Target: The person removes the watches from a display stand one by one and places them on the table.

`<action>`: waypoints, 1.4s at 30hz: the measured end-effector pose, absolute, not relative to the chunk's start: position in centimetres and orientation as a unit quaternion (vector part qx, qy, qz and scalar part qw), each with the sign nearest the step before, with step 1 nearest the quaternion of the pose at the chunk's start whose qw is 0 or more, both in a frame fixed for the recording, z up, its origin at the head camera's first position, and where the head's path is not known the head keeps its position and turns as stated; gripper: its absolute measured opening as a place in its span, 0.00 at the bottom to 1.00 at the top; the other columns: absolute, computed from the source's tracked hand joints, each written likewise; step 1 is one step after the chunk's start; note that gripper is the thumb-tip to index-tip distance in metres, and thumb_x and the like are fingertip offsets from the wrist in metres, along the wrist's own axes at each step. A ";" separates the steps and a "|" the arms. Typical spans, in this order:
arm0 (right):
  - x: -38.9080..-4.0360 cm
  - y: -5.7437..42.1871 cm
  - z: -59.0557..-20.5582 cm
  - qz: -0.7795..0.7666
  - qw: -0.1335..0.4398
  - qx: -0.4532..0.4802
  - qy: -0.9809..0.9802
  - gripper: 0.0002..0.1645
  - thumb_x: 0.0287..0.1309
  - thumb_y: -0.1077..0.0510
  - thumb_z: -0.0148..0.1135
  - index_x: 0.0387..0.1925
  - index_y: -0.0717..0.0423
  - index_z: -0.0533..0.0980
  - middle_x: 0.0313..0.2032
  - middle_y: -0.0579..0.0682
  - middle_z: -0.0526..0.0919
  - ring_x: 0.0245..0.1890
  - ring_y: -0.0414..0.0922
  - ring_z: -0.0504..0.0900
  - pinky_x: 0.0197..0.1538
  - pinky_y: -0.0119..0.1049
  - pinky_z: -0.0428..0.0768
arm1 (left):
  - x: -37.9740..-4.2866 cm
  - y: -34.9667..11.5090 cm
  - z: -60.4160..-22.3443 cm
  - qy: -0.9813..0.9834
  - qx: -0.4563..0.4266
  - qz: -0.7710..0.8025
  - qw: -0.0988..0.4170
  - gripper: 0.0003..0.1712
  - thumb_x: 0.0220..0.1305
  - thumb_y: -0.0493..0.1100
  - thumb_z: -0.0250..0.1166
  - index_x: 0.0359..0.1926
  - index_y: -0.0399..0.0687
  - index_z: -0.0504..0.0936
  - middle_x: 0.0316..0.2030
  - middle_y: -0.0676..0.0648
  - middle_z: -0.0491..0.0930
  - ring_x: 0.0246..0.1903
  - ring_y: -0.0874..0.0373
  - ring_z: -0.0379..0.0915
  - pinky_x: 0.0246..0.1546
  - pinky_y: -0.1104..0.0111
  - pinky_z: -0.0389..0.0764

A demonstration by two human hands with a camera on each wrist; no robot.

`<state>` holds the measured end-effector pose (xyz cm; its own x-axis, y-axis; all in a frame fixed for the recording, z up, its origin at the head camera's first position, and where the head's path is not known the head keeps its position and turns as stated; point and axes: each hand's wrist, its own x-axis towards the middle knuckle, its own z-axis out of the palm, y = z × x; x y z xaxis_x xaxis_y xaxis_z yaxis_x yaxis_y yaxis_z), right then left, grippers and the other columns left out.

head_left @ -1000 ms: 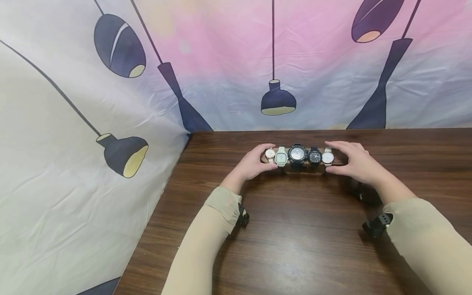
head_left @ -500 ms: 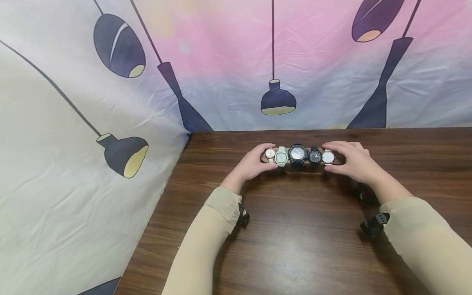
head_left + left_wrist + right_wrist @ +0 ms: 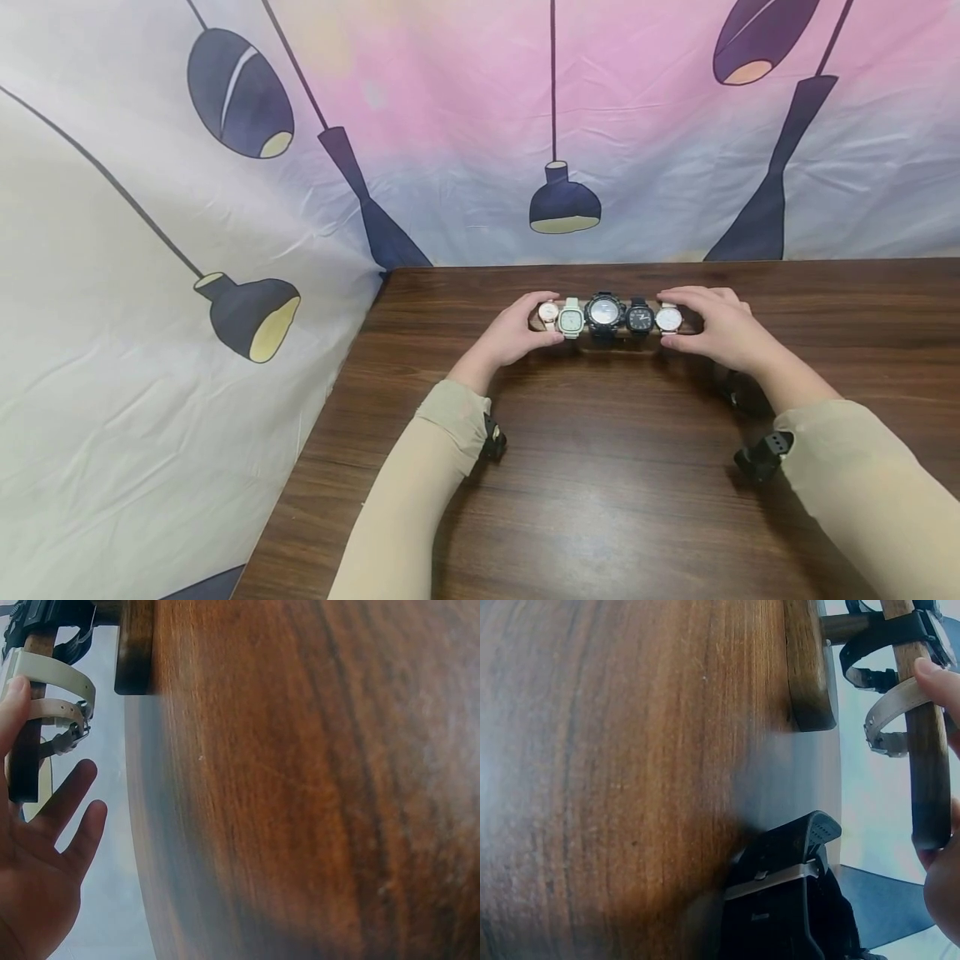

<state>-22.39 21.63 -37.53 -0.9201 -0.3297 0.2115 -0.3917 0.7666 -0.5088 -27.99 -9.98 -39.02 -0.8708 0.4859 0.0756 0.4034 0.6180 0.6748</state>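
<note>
A wooden watch stand (image 3: 928, 780) stands at the table's far side, with several watches side by side on its bar. My left hand (image 3: 512, 333) grips the bar's left end, thumb in front and fingers behind, around the small rose-gold watch (image 3: 549, 313). Beside that is a pale green square watch (image 3: 572, 321). A large black watch (image 3: 604, 312) sits mid-bar, followed by a black square-faced watch (image 3: 640, 317). At the right end, my right hand (image 3: 723, 329) pinches the white round watch (image 3: 668, 319) between thumb and fingers. In the right wrist view its white strap (image 3: 891, 705) loops around the bar.
Under my right forearm lies a black strapped object (image 3: 772, 900) with a grey band across it. The brown wooden table (image 3: 592, 483) runs up to a fabric backdrop (image 3: 465, 200) printed with lamps. Black wrist cameras (image 3: 763, 457) hang from both sleeves.
My right hand has moved slightly left onto the white watch, which has shifted a touch to the right. My left hand has stayed in place.
</note>
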 end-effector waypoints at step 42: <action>-22.9 21.9 -37.5 0.248 0.051 0.193 -0.948 0.37 0.49 0.48 0.70 0.60 0.54 0.69 0.59 0.59 0.68 0.55 0.64 0.60 0.45 0.62 0.55 | -27.8 -10.0 -38.9 0.897 0.247 0.361 0.063 0.38 0.56 0.52 0.69 0.66 0.54 0.65 0.63 0.51 0.65 0.54 0.60 0.67 0.53 0.65 0.68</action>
<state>-22.90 21.95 -37.46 -0.9201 -0.3405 0.1934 -0.3916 0.8023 -0.4505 -27.76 -9.97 -38.89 -0.8697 0.4892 0.0660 0.3985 0.6168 0.6788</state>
